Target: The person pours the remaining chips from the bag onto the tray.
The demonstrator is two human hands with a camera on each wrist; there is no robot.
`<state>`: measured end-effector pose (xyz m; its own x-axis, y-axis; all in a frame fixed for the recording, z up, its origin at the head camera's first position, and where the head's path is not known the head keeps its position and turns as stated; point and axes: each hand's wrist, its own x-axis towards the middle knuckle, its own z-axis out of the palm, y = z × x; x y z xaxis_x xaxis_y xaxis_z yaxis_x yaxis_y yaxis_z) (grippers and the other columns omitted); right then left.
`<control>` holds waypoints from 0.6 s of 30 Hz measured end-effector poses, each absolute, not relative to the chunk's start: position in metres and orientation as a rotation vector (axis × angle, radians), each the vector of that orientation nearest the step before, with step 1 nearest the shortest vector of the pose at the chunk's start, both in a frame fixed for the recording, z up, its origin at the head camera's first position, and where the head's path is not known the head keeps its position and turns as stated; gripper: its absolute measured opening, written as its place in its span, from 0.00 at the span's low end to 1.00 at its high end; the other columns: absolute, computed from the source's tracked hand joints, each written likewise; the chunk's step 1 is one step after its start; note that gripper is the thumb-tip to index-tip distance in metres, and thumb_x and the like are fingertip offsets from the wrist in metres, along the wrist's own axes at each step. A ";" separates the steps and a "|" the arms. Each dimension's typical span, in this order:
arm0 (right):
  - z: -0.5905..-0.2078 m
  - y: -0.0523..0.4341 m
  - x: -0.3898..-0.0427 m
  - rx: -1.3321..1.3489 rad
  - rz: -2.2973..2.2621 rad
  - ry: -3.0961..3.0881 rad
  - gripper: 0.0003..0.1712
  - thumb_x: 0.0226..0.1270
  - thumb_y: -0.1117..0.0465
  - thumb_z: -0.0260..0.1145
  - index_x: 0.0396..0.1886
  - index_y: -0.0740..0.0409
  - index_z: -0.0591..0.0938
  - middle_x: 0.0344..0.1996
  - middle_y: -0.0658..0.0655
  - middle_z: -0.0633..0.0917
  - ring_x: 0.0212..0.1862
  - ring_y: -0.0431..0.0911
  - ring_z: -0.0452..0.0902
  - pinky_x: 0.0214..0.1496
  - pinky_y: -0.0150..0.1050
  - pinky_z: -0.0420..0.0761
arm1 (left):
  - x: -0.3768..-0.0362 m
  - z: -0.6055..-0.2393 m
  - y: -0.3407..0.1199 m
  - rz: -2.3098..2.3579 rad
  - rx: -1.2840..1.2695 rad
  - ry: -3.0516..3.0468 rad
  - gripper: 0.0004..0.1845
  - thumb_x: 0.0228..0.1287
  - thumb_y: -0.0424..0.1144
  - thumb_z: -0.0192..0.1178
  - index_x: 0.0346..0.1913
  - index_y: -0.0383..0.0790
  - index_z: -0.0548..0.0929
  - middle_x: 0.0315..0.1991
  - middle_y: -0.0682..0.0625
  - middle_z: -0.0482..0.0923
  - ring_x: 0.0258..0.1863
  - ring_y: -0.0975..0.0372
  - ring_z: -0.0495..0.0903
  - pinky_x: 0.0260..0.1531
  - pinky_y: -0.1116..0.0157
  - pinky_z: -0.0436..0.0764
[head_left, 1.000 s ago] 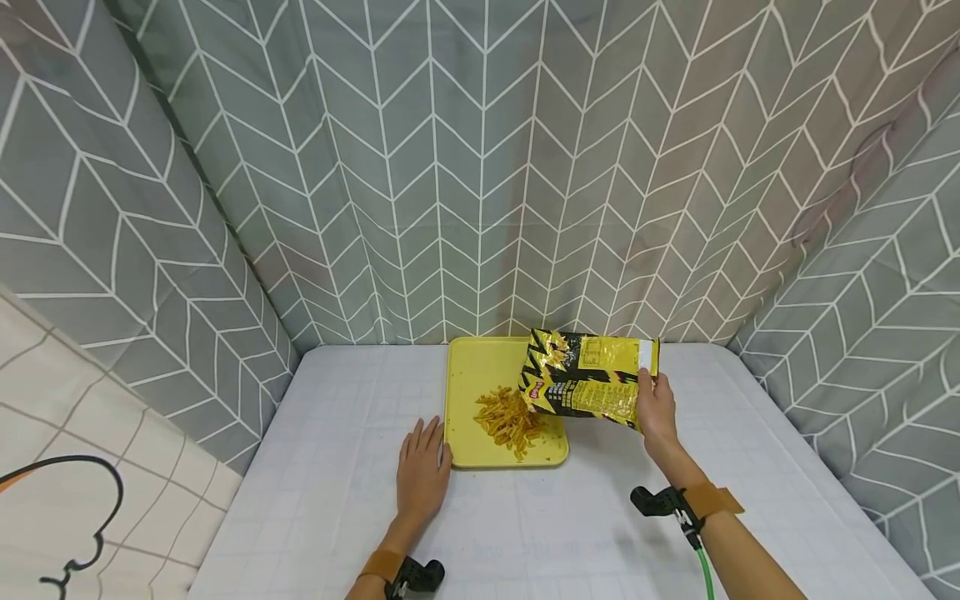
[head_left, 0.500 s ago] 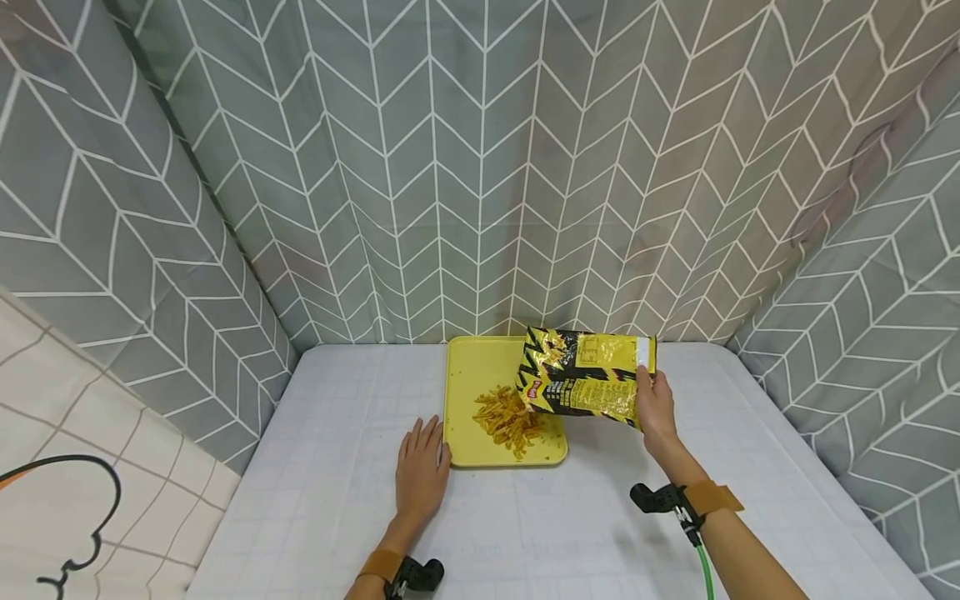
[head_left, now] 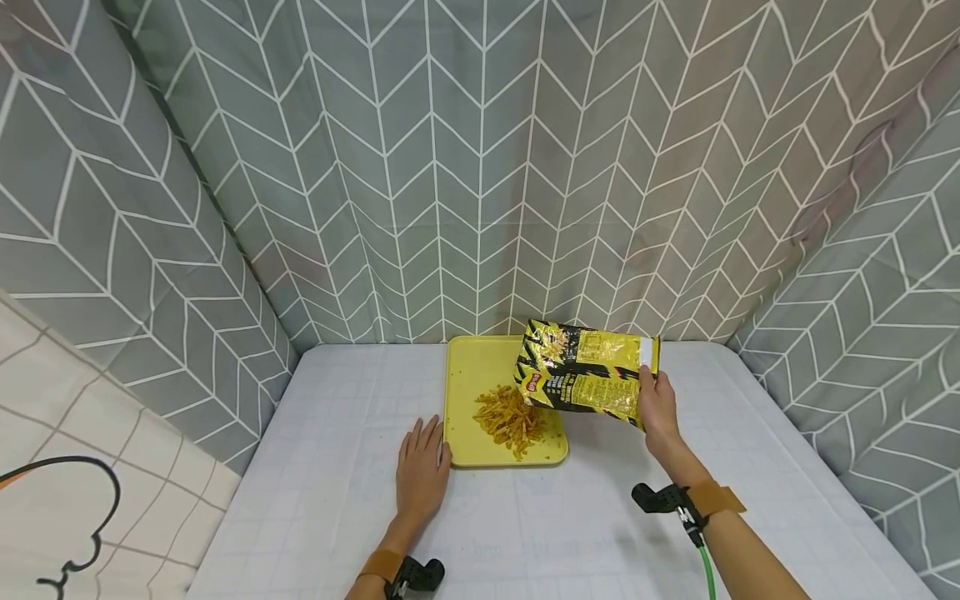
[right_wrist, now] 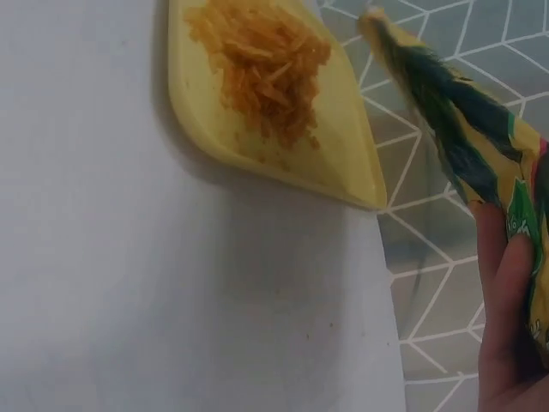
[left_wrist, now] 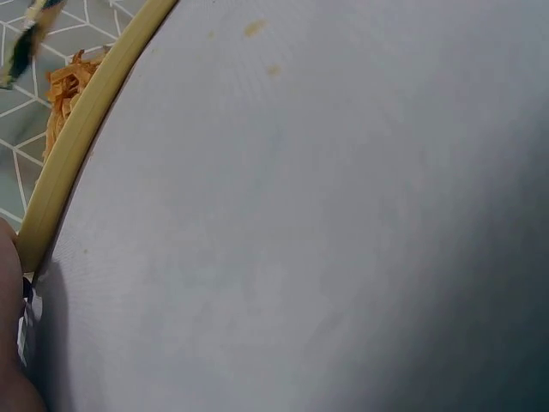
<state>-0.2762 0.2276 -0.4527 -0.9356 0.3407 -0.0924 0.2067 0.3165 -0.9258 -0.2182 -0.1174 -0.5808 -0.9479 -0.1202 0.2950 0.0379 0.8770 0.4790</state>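
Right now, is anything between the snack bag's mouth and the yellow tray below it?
Nothing visible is. The right hand holds the snack bag tilted over the yellow tray, its lower end just above the pile of snack sticks. The left hand rests flat at the tray's near left corner.

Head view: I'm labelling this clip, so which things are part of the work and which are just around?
In the work:
snack bag, gripped by the right hand
orange snack sticks
yellow tray
left hand, beside the tray

Just around:
table cloth
patterned curtain
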 end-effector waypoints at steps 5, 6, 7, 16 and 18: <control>-0.451 0.226 -0.276 -0.445 1.623 -2.480 0.38 0.83 0.37 0.35 0.73 0.62 0.61 0.53 0.64 0.80 0.32 0.28 0.75 0.32 0.27 0.79 | -0.218 -0.581 -0.117 -0.710 0.065 -2.732 0.25 0.79 0.45 0.50 0.73 0.38 0.74 0.76 0.46 0.71 0.81 0.47 0.61 0.82 0.46 0.59; -0.450 0.226 -0.276 -0.434 1.609 -2.488 0.38 0.83 0.37 0.35 0.73 0.63 0.61 0.53 0.65 0.81 0.32 0.28 0.75 0.33 0.28 0.79 | -0.218 -0.580 -0.117 -0.710 0.067 -2.732 0.25 0.79 0.45 0.50 0.73 0.38 0.74 0.76 0.46 0.71 0.80 0.47 0.61 0.82 0.46 0.59; -0.450 0.226 -0.276 -0.429 1.609 -2.490 0.38 0.83 0.37 0.35 0.72 0.63 0.62 0.52 0.65 0.81 0.32 0.29 0.75 0.32 0.28 0.79 | -0.218 -0.580 -0.117 -0.710 0.068 -2.732 0.25 0.79 0.45 0.50 0.73 0.38 0.74 0.76 0.46 0.71 0.80 0.47 0.61 0.82 0.46 0.59; -0.449 0.226 -0.276 -0.450 1.616 -2.498 0.38 0.84 0.37 0.34 0.73 0.62 0.61 0.53 0.65 0.81 0.32 0.28 0.76 0.32 0.27 0.80 | -0.218 -0.579 -0.117 -0.720 0.068 -2.730 0.25 0.79 0.44 0.50 0.72 0.38 0.74 0.76 0.45 0.71 0.80 0.47 0.61 0.83 0.46 0.59; -0.450 0.226 -0.277 -0.444 1.607 -2.501 0.38 0.84 0.37 0.34 0.73 0.62 0.61 0.55 0.66 0.80 0.32 0.28 0.75 0.32 0.27 0.80 | -0.218 -0.579 -0.117 -0.717 0.068 -2.729 0.25 0.79 0.44 0.50 0.72 0.38 0.74 0.76 0.45 0.71 0.80 0.47 0.61 0.83 0.46 0.59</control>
<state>-0.2766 0.2258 -0.4496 -0.9473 0.3173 -0.0440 0.1719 0.3877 -0.9056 -0.2180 -0.1169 -0.5787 -0.9484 -0.1248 0.2915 0.0346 0.8731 0.4864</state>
